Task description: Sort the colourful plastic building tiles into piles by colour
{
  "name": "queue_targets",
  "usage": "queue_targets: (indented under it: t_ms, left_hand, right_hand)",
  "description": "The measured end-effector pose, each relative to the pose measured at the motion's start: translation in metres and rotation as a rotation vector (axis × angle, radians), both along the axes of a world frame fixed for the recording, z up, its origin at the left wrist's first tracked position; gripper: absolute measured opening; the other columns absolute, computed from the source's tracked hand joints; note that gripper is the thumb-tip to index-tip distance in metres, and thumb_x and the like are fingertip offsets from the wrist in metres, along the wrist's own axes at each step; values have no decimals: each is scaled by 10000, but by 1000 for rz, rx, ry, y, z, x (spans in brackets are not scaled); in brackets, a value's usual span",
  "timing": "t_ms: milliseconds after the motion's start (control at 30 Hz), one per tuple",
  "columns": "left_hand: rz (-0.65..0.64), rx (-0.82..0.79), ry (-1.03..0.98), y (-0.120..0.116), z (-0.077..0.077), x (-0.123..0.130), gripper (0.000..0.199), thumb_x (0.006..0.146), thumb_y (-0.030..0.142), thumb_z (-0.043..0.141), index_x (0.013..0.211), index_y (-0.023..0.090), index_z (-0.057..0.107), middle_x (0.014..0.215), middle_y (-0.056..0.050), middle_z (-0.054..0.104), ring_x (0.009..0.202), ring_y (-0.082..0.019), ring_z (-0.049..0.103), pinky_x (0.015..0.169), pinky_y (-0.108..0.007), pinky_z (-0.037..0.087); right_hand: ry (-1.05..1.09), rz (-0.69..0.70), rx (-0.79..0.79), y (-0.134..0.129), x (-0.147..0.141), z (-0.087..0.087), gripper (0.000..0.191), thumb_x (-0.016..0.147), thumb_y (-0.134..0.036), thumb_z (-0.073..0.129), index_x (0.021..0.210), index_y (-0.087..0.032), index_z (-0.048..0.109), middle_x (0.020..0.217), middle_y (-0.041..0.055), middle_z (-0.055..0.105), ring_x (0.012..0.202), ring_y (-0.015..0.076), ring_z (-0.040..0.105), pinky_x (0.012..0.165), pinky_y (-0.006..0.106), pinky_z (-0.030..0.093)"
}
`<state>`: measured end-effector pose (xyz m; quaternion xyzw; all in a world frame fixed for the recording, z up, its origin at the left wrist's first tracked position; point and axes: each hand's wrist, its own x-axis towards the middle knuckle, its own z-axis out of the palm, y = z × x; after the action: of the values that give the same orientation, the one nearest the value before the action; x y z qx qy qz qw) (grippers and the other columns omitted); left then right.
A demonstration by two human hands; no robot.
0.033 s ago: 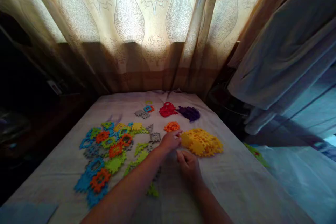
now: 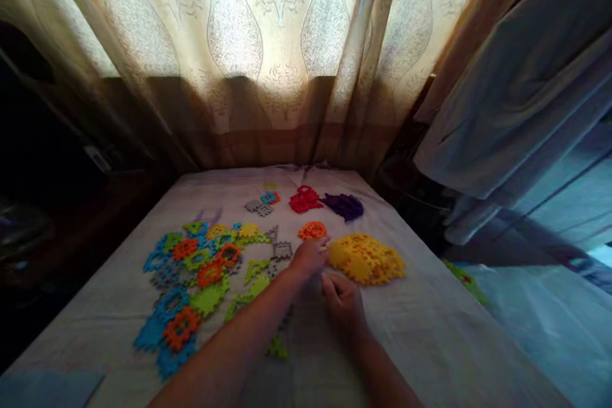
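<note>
The person's left hand (image 2: 310, 256) reached forward with its fingers partly bent, the tips right at the near-left edge of a heap of yellow gear-edged pieces (image 2: 368, 258); whether they pinched one could not be told. The right hand (image 2: 342, 296), just behind and to the right of it, was curled in a loose fist, and anything inside was hidden. The yellow heap lay ahead and to the right of that fist.

Just past the left hand sat a small cluster of orange pieces (image 2: 312, 230). Beyond it lay red pieces (image 2: 305, 199), with a purple pile (image 2: 344, 206) next to them on the right. Farther out and left of the left hand were a few grey pieces (image 2: 259, 207) and a blue-and-orange piece (image 2: 269, 198).

Left of the left forearm, blue, orange, lime, yellow and grey pieces spread in a broad mixed scatter, a large lime piece (image 2: 210, 298) among them. All these rested directly on a pale cloth (image 2: 406, 331).

Well off to the right of the hands lay a translucent plastic-like thing (image 2: 540, 325), bag or sheet being unclear, with a green patch (image 2: 466, 280) at its left edge. A patterned curtain (image 2: 282, 44) hung beyond everything.
</note>
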<state>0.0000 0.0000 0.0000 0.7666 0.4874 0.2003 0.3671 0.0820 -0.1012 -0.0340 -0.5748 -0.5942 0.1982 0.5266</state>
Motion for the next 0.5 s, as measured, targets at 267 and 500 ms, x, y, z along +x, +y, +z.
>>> queue_targets:
  t_ms: [267,500]
  left_hand:
    - [-44,182,99,-5,-1,-45,441,780,89,524,1171,227,675,1216,-29,680,1117,-155,612,1015,-269,447]
    - [171,320,287,17,15,-156,320,866,163,468,1073,221,704,1086,-27,728,1013,-155,655,912,-266,496]
  right_hand:
    - [-11,3,-27,-1,0,1,458,896,-479,420,519,-219,406,463,-40,389,437,100,393,459,226,310]
    - [-28,23,-22,-1,0,1,484,883,-532,421,506,-229,392,455,-32,398,419,110,415,442,224,342]
